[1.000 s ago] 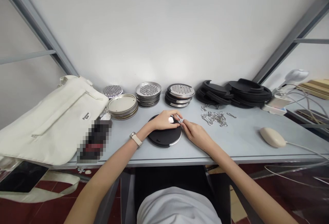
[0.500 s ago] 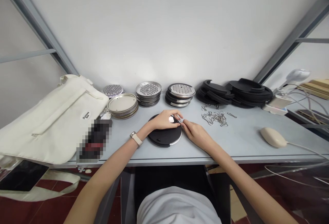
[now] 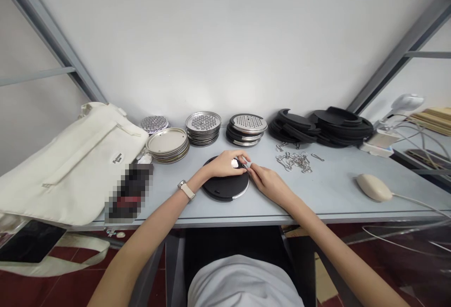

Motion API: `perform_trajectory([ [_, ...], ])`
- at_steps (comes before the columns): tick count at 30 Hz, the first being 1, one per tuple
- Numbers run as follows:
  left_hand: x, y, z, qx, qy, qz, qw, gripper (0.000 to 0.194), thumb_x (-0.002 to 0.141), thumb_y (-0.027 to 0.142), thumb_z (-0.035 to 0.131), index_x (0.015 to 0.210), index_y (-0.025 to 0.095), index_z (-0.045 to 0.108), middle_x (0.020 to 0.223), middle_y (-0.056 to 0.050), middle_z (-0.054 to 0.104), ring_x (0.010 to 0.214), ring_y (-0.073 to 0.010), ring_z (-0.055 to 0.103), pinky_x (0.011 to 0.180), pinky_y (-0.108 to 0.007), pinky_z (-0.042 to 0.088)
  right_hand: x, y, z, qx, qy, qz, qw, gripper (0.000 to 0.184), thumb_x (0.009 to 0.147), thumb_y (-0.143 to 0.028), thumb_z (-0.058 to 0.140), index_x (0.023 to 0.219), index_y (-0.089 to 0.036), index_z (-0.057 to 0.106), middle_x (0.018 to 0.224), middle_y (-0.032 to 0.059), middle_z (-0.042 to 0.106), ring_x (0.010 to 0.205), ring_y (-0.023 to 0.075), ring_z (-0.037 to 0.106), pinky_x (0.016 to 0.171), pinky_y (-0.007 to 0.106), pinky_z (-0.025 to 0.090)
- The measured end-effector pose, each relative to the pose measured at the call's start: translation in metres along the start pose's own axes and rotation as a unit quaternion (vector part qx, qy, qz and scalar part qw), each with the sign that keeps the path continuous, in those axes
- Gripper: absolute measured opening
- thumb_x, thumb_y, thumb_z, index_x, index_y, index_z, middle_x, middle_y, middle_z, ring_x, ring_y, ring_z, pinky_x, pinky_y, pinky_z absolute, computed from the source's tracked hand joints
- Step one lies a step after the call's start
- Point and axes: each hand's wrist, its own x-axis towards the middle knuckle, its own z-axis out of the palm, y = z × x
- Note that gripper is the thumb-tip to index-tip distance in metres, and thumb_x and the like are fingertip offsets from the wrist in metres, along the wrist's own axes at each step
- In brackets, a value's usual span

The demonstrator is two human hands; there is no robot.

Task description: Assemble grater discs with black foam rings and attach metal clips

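Note:
A round black disc (image 3: 225, 188) with a silver metal edge along its lower right lies flat at the front of the table. Over its upper part rests my left hand (image 3: 229, 162), with thumb and fingers closed around a small metal wire clip (image 3: 245, 165) at the disc's right edge. From the right, my right hand (image 3: 266, 180) pinches the same clip; its fingertips meet those of the left. How the clip joins the disc is hidden by the fingers. Something white shows between the thumb and fingers of the left hand.
Behind the hands stand stacks of plain metal discs (image 3: 167, 141), grater discs (image 3: 203, 123), perforated discs (image 3: 248, 124) and black holders (image 3: 338, 126). Loose wire clips (image 3: 294, 161) lie to the right, near a beige mouse (image 3: 374, 188). A cream bag (image 3: 70, 166) covers the left end.

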Motion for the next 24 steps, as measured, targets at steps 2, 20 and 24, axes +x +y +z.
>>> perform_trajectory([
  [2, 0.0, -0.0007, 0.0, 0.001, 0.0, 0.002, 1.0, 0.03, 0.072, 0.018, 0.068, 0.101, 0.017, 0.062, 0.092, -0.002, 0.066, 0.091, -0.0157, 0.061, 0.087, -0.027, 0.045, -0.0002, 0.0004, 0.0003, 0.0, -0.001, 0.002, 1.0, 0.025, 0.099, -0.03, 0.029, 0.082, -0.021, 0.046, 0.07, 0.0032, 0.061, 0.058, 0.0168, 0.055, 0.056, 0.026, 0.033],
  [20, -0.0003, -0.0017, -0.0003, 0.004, -0.002, 0.001, 1.0, 0.031, 0.073, 0.02, 0.068, 0.103, 0.017, 0.061, 0.092, -0.003, 0.066, 0.091, -0.0153, 0.062, 0.087, -0.026, 0.045, 0.0011, 0.0001, 0.0007, 0.014, -0.003, 0.015, 1.0, 0.024, 0.099, -0.031, 0.029, 0.081, -0.022, 0.042, 0.069, 0.002, 0.059, 0.058, 0.0164, 0.054, 0.056, 0.025, 0.033],
  [24, -0.0002, -0.0021, -0.0006, 0.008, -0.001, -0.001, 1.0, 0.031, 0.073, 0.022, 0.068, 0.103, 0.016, 0.061, 0.091, -0.003, 0.066, 0.091, -0.0148, 0.062, 0.086, -0.026, 0.045, 0.0005, 0.0002, 0.0013, 0.029, -0.001, 0.025, 0.999, 0.024, 0.099, -0.032, 0.028, 0.08, -0.022, 0.041, 0.068, 0.0014, 0.058, 0.057, 0.0162, 0.054, 0.056, 0.025, 0.032],
])
